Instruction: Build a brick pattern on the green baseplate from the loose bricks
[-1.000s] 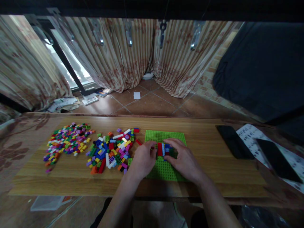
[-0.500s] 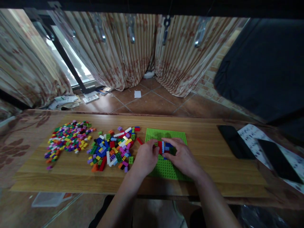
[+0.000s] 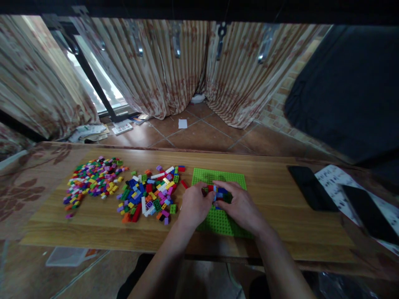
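Observation:
Both hands meet over a green studded baseplate (image 3: 220, 224) on the wooden tabletop. Between them is a small build of blue, red and light blue toy bricks (image 3: 220, 194), partly covered by my fingers. My left hand (image 3: 196, 203) closes its thumb and fingers on the red bricks (image 3: 210, 188) at the build's left side. My right hand (image 3: 238, 203) curves round the right side, thumb and fingers closed on the blue bricks. How the build sits on the plate is hidden under the hands.
A mixed brick pile (image 3: 149, 193) lies left of the baseplate, with a heap of smaller bricks (image 3: 93, 178) further left. One red brick (image 3: 184, 184) lies beside the plate. At the right are a black phone (image 3: 311, 189), another dark device (image 3: 369, 211) and a printed sheet (image 3: 330, 178).
My left thumb and fingers have shifted slightly right over the red bricks, covering more of them. My right hand keeps its place on the build. The whole view has moved a little.

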A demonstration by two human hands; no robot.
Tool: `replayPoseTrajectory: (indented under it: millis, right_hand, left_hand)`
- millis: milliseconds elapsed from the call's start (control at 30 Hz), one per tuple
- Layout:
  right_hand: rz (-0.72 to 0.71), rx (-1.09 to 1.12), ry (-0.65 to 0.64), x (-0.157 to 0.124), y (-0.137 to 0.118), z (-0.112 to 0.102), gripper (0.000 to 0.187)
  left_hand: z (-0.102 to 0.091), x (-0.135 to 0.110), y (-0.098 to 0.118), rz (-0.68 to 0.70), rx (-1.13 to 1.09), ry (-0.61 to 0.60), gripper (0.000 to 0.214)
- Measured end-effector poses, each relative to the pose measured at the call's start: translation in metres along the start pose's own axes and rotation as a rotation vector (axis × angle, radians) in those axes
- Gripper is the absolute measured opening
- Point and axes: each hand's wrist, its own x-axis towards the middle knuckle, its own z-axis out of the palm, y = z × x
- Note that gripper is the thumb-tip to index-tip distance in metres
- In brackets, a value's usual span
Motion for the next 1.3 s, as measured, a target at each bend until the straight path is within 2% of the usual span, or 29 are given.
replayPoseTrajectory:
  millis: [667, 833, 933, 1033, 1200, 1300]
  right_hand:
    - [-0.008, -0.035, 0.003, 0.000, 0.003, 0.003, 0.054]
    - [-0.010, -0.020, -0.003, -0.001, 0.002, 0.003, 0.054]
    - [-0.027, -0.004, 0.017, -0.001, 0.000, 0.002, 0.051]
    - [-0.056, 0.003, 0.082, 0.000, -0.003, 0.003, 0.043]
    - [-0.124, -0.024, 0.210, 0.000, -0.007, 0.009, 0.026]
    - [-0.170, -0.035, 0.278, -0.001, -0.012, 0.015, 0.019]
  left_hand:
    - [0.003, 0.007, -0.004, 0.008, 0.019, 0.018, 0.011]
    - [0.004, 0.002, -0.007, 0.021, -0.044, 0.037, 0.017]
    - [-0.001, 0.001, -0.012, 0.035, -0.136, 0.083, 0.024]
    - [-0.015, 0.004, -0.019, 0.048, -0.294, 0.170, 0.025]
    - [-0.047, 0.007, -0.028, -0.025, -0.715, 0.428, 0.020]
    - [-0.064, 0.003, -0.031, -0.070, -0.942, 0.520, 0.025]
